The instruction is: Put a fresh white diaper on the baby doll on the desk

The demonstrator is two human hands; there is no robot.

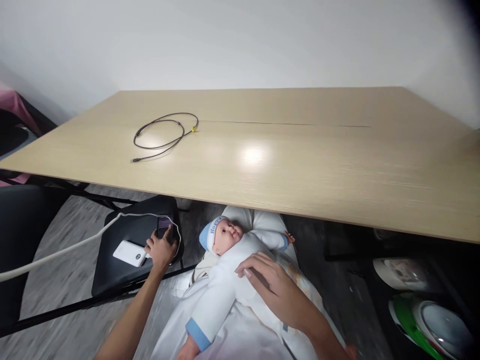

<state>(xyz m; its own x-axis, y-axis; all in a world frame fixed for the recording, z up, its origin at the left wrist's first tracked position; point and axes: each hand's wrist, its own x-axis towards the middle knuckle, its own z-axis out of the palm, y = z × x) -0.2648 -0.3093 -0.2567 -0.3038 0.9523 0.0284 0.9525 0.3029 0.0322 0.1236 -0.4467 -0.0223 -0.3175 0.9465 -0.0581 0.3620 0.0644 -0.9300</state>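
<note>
A baby doll (228, 270) in a white suit and blue cap lies on my lap, below the table's front edge. My right hand (273, 285) rests flat on the doll's body, fingers stretched out. My left hand (161, 247) reaches to the black chair (123, 270) at my left and lies on a dark phone (164, 226), fingers curled on it. A white power bank (130, 253) sits on the seat just left of that hand, with a white cable (67, 247) running off to the left.
A long light wooden table (285, 160) fills the middle of the view. A coiled black cable (165, 134) lies on its left part. Plastic-wrapped packages (423, 310) lie on the floor at the lower right. Another dark chair (18, 225) stands at far left.
</note>
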